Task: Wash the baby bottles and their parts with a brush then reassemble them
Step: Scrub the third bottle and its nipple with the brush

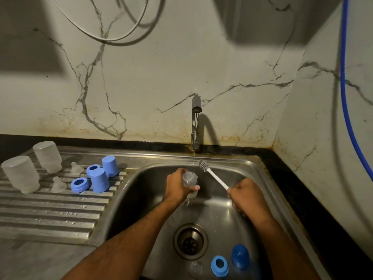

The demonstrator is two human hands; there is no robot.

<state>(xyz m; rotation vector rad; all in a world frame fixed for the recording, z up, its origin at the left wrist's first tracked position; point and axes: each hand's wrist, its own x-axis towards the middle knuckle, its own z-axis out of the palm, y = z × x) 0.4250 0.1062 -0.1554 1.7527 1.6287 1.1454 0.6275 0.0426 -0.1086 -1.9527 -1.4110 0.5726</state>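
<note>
A clear baby bottle is gripped by the left hand over the sink, fingers curled round it, thumb across the front. It is held under the thin stream from the tap, with water running off its lower end. A white bottle brush is held by its handle in the right hand, fingers wrapped round it; the bristle head is just beside the bottle, outside it. On the ribbed drainboard at left, two clear bottles, two nipples, two blue rings and two blue caps are set out. In the basin, near the drain, a blue ring, a blue cap and a clear nipple are lying.
</note>
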